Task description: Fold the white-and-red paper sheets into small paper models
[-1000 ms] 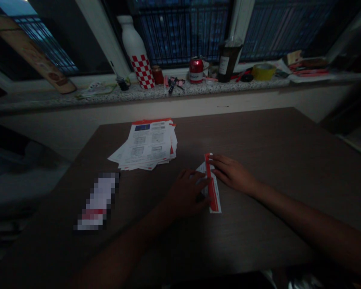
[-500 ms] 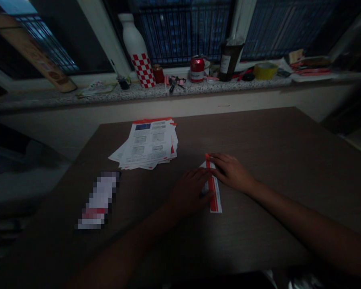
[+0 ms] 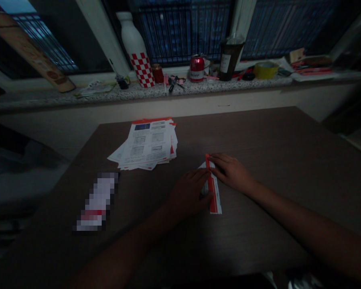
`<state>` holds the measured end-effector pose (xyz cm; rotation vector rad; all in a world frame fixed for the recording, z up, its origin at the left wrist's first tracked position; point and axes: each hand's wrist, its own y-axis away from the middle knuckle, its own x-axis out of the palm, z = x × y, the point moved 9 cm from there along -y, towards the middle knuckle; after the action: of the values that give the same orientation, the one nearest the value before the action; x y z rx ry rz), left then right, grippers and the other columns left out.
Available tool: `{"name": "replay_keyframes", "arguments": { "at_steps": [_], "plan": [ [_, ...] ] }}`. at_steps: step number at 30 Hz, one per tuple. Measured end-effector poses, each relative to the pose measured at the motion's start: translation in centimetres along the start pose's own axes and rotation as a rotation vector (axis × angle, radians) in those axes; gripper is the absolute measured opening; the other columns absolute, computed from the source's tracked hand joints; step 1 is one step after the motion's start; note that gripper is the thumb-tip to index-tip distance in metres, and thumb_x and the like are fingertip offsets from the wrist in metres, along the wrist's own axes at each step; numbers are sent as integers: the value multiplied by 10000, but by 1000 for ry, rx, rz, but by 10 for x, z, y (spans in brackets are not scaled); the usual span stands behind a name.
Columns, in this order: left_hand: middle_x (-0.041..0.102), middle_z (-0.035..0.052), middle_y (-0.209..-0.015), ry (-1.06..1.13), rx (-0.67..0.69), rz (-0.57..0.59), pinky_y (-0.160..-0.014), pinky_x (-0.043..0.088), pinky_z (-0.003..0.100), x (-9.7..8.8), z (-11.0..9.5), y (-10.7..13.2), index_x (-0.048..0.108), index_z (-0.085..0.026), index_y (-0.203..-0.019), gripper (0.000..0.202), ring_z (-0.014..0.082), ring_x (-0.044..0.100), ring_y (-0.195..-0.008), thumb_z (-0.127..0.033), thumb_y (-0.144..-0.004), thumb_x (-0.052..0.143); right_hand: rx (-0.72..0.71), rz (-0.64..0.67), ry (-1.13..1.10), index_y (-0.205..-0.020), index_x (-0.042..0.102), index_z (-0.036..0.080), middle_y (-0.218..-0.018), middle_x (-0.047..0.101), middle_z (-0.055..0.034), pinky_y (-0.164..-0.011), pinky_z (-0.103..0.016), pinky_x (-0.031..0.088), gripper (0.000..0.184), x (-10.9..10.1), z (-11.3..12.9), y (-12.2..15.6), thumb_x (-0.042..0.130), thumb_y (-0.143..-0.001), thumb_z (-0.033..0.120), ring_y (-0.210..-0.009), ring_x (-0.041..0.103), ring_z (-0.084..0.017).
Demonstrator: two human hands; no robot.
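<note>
A folded sheet of paper [image 3: 214,196], white with a red-orange strip, lies on the table as a narrow band pointing away from me. My left hand [image 3: 191,190] rests palm down across its left side, fingers stretched out over the strip, thumb lower down on it. At the far end, my right hand [image 3: 228,168] touches the paper from the right with its fingertips and thumb apart. Both hands press on the paper rather than wrapping round it. Part of the sheet is hidden under my left hand.
A loose stack of printed sheets [image 3: 150,146] lies at the far left of the table [image 3: 264,144]. Nearer stands out a pixelated phone-like rectangle [image 3: 98,200]. Along the windowsill are a checkered bottle [image 3: 141,66], a red can [image 3: 197,68], a dark cup [image 3: 227,62] and yellow tape [image 3: 264,71].
Almost nothing differs. Both hands stay in the same place on the folded paper, and the view has shifted very slightly.
</note>
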<state>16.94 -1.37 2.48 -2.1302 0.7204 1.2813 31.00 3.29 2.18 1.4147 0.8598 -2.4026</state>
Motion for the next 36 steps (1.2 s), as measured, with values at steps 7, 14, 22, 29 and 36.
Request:
{"name": "replay_keyframes", "arguments": {
  "at_steps": [7, 14, 22, 29, 36],
  "plan": [
    [540, 104, -1613, -7, 6, -8, -1234, 414, 490, 0, 0, 0, 443, -209, -1592, 648, 301, 518, -1464, -426, -1014, 642, 10, 17, 37, -1506, 606, 229, -1509, 651, -135, -1158, -577, 518, 445, 1, 1, 1, 571, -1084, 369, -1396, 610, -323],
    [514, 96, -1637, -14, -6, 20, -1260, 385, 481, 3, 3, -1, 448, -211, -1597, 660, 301, 495, -1491, -418, -1001, 642, 18, 2, 47, -1492, 635, 227, -1500, 659, -137, -1155, -545, 533, 438, 2, 0, 1, 570, -1084, 374, -1375, 632, -322],
    [511, 89, -1641, -3, -11, 11, -1273, 370, 458, 2, 3, -1, 446, -215, -1594, 654, 282, 489, -1496, -440, -1007, 627, 2, 8, 50, -1500, 630, 188, -1515, 646, -153, -1167, -544, 529, 453, 0, 3, 0, 546, -1095, 372, -1393, 618, -327],
    [511, 100, -1641, 4, -14, 23, -1272, 372, 474, 3, 4, -1, 451, -208, -1589, 642, 294, 484, -1503, -443, -1013, 608, 4, 1, 19, -1504, 626, 199, -1509, 652, -137, -1152, -533, 542, 443, 1, 0, 0, 555, -1089, 339, -1374, 631, -314],
    [479, 98, -1665, 16, -3, 29, -1291, 351, 459, 4, 4, 0, 433, -200, -1610, 653, 283, 447, -1534, -455, -1032, 599, -4, -18, -39, -1505, 631, 238, -1510, 655, -121, -1164, -549, 526, 438, 0, -3, 0, 568, -1078, 311, -1386, 624, -312]
  ]
}}
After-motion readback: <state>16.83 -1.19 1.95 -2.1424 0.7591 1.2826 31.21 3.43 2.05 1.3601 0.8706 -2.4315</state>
